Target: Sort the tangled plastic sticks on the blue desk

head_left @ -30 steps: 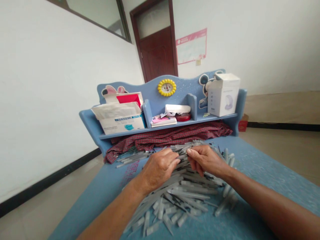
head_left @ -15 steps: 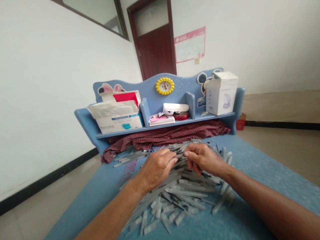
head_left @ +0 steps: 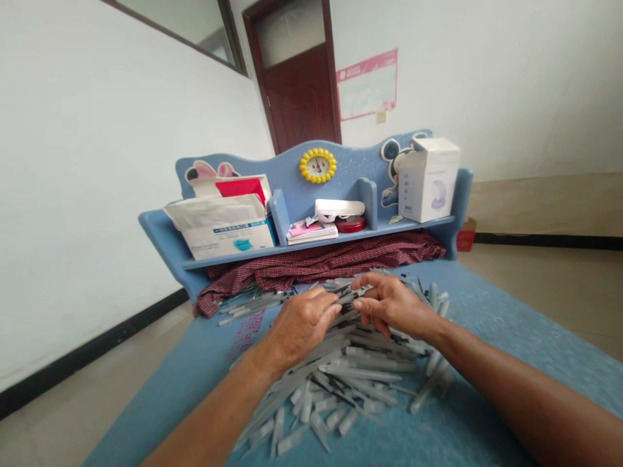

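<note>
A pile of translucent pens (head_left: 360, 373), with pale caps and dark thin parts among them, covers the middle of the blue desk (head_left: 185, 389). Over the pile's left side, my left hand (head_left: 309, 318) is closed, thumb against fingers, on a pen whose end shows at the fingertips. Just right of it, my right hand (head_left: 392, 305) has its index finger stretched out and apart from the thumb, close to that pen's end. I see nothing clearly held in the right hand. Loose caps (head_left: 292, 441) lie at the pile's near edge.
Behind the pile, a checked red cloth (head_left: 316, 263) is bunched under a blue shelf (head_left: 379, 228). On the shelf stand a mask box (head_left: 224, 237), papers (head_left: 311, 232), a red round tin (head_left: 350, 224) and a white box (head_left: 428, 181). More pens (head_left: 253, 305) lie at the left.
My right hand's index finger and thumb, pinched together before, have come apart, and the index finger has lifted. My left hand keeps nearly the same place and grip.
</note>
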{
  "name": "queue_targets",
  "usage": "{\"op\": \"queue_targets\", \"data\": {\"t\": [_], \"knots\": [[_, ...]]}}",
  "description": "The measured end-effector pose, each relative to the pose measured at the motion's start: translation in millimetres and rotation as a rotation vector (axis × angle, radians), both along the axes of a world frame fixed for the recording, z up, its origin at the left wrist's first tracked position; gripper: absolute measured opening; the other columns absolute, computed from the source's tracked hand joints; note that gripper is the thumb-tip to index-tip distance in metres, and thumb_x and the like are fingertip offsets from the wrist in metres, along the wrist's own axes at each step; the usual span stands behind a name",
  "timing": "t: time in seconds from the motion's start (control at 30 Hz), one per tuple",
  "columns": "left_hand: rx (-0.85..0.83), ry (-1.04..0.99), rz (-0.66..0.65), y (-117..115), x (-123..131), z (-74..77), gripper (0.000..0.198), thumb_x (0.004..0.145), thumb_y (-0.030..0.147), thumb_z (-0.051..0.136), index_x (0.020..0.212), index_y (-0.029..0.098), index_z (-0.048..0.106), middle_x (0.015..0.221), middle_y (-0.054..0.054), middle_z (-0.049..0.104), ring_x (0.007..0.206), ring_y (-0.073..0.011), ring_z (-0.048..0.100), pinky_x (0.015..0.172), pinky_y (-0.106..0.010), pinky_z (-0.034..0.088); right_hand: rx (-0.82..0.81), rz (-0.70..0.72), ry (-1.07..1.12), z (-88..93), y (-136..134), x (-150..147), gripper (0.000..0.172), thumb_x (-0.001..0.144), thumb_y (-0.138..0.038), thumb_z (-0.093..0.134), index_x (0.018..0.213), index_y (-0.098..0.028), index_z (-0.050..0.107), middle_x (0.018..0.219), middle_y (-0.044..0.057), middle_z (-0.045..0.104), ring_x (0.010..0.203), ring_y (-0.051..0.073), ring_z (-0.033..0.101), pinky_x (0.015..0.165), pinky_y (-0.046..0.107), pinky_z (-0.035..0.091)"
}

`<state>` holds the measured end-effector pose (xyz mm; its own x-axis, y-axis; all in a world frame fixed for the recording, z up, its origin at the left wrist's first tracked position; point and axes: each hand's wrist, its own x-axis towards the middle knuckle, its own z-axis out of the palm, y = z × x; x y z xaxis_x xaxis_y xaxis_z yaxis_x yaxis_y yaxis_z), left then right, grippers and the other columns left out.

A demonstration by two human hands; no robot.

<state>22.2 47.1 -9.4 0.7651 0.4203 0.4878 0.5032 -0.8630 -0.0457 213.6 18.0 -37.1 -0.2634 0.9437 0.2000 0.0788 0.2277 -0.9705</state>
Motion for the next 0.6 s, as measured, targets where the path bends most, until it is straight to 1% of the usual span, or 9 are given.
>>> {"op": "queue_targets", "data": {"t": [0.07,0.13,0.2,0.27,0.37,0.5,0.6], "knots": [[0.008,-0.015,-0.005,0.2,0.2,0.4,0.024,0.088,0.022,0.039,0.085,0.014,0.062,0.073,-0.005,0.060,0.068,-0.0131,0.056,0.062,-0.023,0.043,0.007,-0.028,-0.044,0.5,-0.5,-0.3,0.028,0.080,-0.043,0.051,0.089,-0.016,0.049,0.050,-0.005,0.057,0.025,0.005,0.039,0.025,0.014,0.024],[0.007,-0.012,-0.010,0.4,0.4,0.3,0.024,0.088,0.022,0.039,0.085,0.015,0.062,0.074,-0.005,0.061,0.068,-0.0131,0.057,0.063,-0.023,0.043,0.005,-0.053,-0.076,0.7,-0.7,-1.4,0.033,0.084,-0.047,0.041,0.077,-0.015,0.050,0.045,-0.004,0.054,0.023,0.004,0.036,0.024,0.014,0.020],[-0.003,0.003,-0.010,0.5,0.6,0.0,0.025,0.088,0.023,0.039,0.085,0.014,0.062,0.073,-0.005,0.061,0.067,-0.0132,0.057,0.062,-0.023,0.042,0.003,-0.055,-0.072,0.8,-0.5,-2.5,0.033,0.083,-0.045,0.041,0.070,-0.016,0.049,0.044,-0.005,0.053,0.023,0.004,0.035,0.024,0.014,0.019],[-0.018,0.014,-0.011,0.5,0.7,-0.1,0.025,0.088,0.023,0.039,0.085,0.014,0.062,0.073,-0.005,0.061,0.067,-0.0135,0.057,0.062,-0.023,0.042,-0.007,-0.040,-0.043,1.0,-0.1,-2.8,0.026,0.080,-0.040,0.048,0.071,-0.016,0.048,0.046,-0.005,0.055,0.024,0.004,0.038,0.025,0.014,0.021],[-0.073,0.020,-0.021,-0.3,0.9,1.3,0.026,0.088,0.022,0.037,0.085,0.015,0.062,0.074,-0.005,0.062,0.068,-0.0138,0.057,0.064,-0.023,0.041,-0.023,-0.013,0.008,1.3,1.0,-1.3,0.018,0.075,-0.034,0.054,0.076,-0.016,0.049,0.050,-0.005,0.057,0.027,0.006,0.043,0.028,0.015,0.027],[-0.226,0.020,0.019,-2.5,0.8,6.6,0.028,0.088,0.022,0.037,0.073,0.016,0.060,0.066,-0.001,0.059,0.062,-0.0117,0.054,0.058,-0.021,0.038,-0.004,0.002,0.086,1.3,2.8,1.9,0.017,0.072,-0.029,0.057,0.080,-0.016,0.048,0.057,-0.004,0.061,0.030,0.007,0.048,0.031,0.017,0.032],[-0.331,0.012,0.074,-3.9,0.8,11.0,0.031,0.088,0.024,0.036,0.066,0.016,0.056,0.058,0.002,0.054,0.056,-0.0101,0.051,0.054,-0.020,0.035,0.008,-0.017,0.146,1.6,3.8,2.6,0.018,0.071,-0.027,0.058,0.080,-0.017,0.047,0.060,-0.003,0.061,0.031,0.007,0.050,0.032,0.017,0.031]]}}
